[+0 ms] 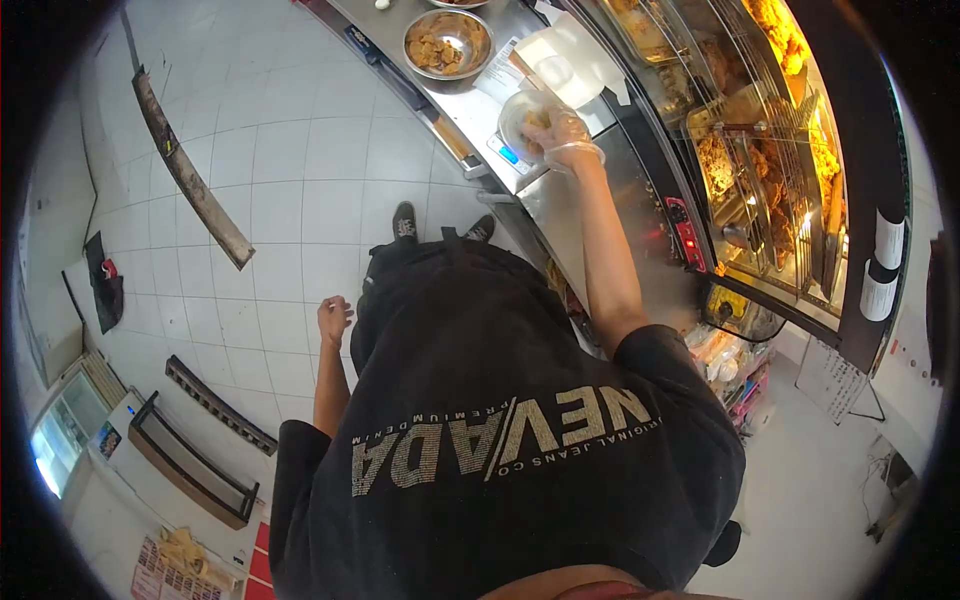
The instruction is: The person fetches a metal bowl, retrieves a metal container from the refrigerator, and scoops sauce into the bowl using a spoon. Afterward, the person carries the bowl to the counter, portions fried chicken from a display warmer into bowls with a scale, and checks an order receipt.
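My right hand [568,138], in a clear plastic glove, reaches into a clear round container [516,118]. Its fingers are bent together around something tan that is too small to make out. The container sits over a white scale [508,152] with a lit blue display. My left hand [335,318] is bare and hangs beside my body, its fingers loosely curled but apart, with nothing in it. A steel bowl [448,44] of brown food pieces stands on the counter beyond the scale.
An open white foam box [562,68] and a printed sheet [497,70] lie near the container. A lit glass display case [760,150] with fried food runs along the right. My shoes [404,222] stand on white floor tiles.
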Demonstrator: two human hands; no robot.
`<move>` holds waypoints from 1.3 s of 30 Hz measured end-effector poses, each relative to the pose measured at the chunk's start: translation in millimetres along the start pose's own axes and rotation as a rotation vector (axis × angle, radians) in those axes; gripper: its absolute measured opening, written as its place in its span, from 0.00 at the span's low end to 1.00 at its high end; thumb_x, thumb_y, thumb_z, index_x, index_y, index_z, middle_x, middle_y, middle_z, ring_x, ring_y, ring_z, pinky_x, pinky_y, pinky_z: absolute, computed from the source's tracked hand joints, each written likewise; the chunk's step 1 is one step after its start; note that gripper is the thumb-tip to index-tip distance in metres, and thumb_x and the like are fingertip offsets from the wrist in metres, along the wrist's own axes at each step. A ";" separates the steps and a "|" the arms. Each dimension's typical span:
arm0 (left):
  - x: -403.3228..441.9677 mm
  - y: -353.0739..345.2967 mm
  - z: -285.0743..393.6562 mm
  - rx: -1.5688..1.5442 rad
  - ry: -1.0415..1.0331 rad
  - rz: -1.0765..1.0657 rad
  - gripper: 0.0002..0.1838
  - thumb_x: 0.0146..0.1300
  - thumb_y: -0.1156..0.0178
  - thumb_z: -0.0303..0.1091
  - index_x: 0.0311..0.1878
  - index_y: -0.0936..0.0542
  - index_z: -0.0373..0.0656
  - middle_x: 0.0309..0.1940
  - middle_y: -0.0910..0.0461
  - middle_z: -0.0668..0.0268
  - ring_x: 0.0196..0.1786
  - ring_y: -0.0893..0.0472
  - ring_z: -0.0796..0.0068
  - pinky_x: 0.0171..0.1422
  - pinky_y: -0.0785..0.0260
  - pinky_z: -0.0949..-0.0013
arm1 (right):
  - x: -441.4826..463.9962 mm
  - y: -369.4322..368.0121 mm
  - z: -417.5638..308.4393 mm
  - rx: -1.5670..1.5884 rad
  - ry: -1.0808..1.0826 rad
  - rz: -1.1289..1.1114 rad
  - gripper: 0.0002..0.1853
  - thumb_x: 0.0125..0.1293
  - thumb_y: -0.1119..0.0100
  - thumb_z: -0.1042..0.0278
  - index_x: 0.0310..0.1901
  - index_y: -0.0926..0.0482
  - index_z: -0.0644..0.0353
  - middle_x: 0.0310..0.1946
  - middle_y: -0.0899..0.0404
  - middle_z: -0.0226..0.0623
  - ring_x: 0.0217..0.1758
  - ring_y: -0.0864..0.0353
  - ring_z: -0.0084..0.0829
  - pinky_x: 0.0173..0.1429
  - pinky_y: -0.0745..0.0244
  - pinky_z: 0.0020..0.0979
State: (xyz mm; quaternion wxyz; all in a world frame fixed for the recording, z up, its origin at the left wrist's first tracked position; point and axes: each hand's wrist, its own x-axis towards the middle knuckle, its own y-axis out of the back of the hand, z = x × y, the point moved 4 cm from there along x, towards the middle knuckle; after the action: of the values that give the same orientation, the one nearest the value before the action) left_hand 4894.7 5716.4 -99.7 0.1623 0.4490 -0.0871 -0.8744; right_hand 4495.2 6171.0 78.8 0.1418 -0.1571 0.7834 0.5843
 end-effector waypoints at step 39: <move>-17.5 -4.6 -26.5 -0.096 0.118 0.019 0.19 0.68 0.45 0.39 0.53 0.28 0.34 0.39 0.18 0.54 0.35 0.16 0.67 0.33 0.24 0.67 | 58.1 74.1 -85.9 -0.395 0.476 0.516 0.18 0.69 0.52 0.57 0.38 0.20 0.65 0.33 0.16 0.50 0.26 0.16 0.45 0.35 0.19 0.43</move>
State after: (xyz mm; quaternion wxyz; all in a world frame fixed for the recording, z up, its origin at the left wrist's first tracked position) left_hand 4924.9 5726.8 -103.2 0.1967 0.4908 -0.0397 -0.8478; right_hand 4408.5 6103.7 143.6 -0.2282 -0.1104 0.6806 0.6874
